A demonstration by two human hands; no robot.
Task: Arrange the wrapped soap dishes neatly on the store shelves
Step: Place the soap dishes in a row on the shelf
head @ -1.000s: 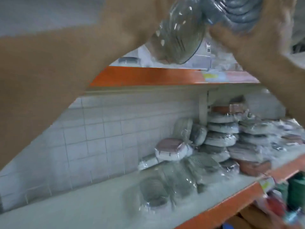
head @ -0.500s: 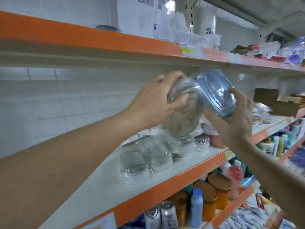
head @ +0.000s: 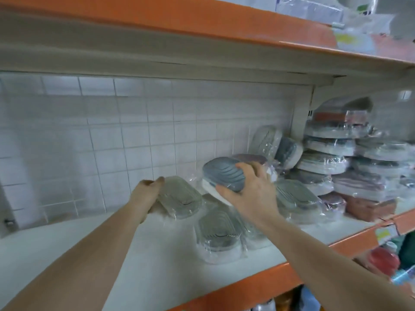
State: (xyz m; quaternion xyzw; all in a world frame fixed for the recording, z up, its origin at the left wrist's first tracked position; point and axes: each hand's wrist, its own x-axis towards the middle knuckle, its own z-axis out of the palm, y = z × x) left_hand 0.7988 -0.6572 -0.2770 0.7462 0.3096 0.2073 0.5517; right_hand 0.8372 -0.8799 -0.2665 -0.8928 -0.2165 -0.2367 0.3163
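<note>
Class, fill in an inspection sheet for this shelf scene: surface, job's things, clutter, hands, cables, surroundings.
Surface: white shelf board with orange front edge.
Job's things: blue-grey wrapped soap dish held tilted; clear wrapped soap dish on the board; another clear dish lying in front; stacked wrapped dishes at right.
Clutter: nothing seen.
Hands: left hand grips the clear dish; right hand grips the blue-grey dish.
Cables: nothing seen.
Surroundings: white tiled wall; upper shelf; bottles below.

The white shelf point(head: 157, 261) carried a clear wrapped dish point(head: 215, 234) below my right grip point(head: 249, 194) and stacked dishes point(head: 350, 167) beyond it.
</note>
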